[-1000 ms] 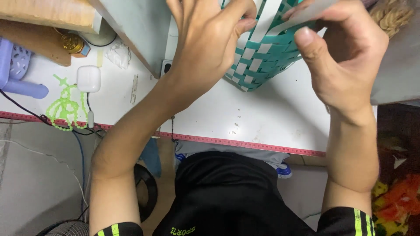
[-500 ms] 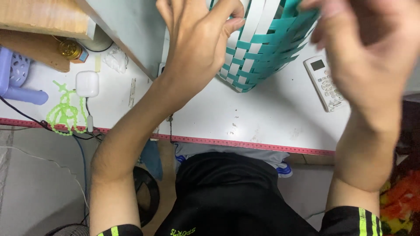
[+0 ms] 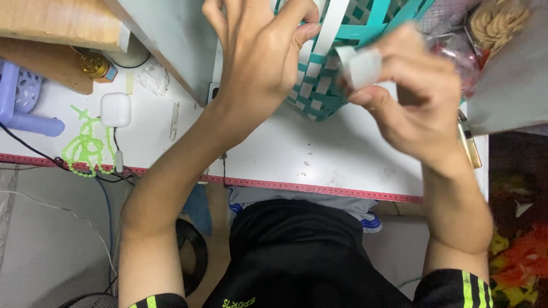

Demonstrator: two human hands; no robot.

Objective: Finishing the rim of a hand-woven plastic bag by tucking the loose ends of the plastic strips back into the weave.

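My left hand (image 3: pixel 260 51) is raised ahead of me, back toward my eyes, fingers curled forward and the thumb pressed against the side of my index finger in a pinch. Its wrist is straight, and the bare forearm runs down and to my left to a bent elbow. My right hand (image 3: pixel 411 97) sits a little lower and nearer, blurred, its fingers bent inward with thumb and fingertips pinched together. That wrist bends slightly, and the forearm drops almost straight down toward my body. The two hands are close together but not touching.
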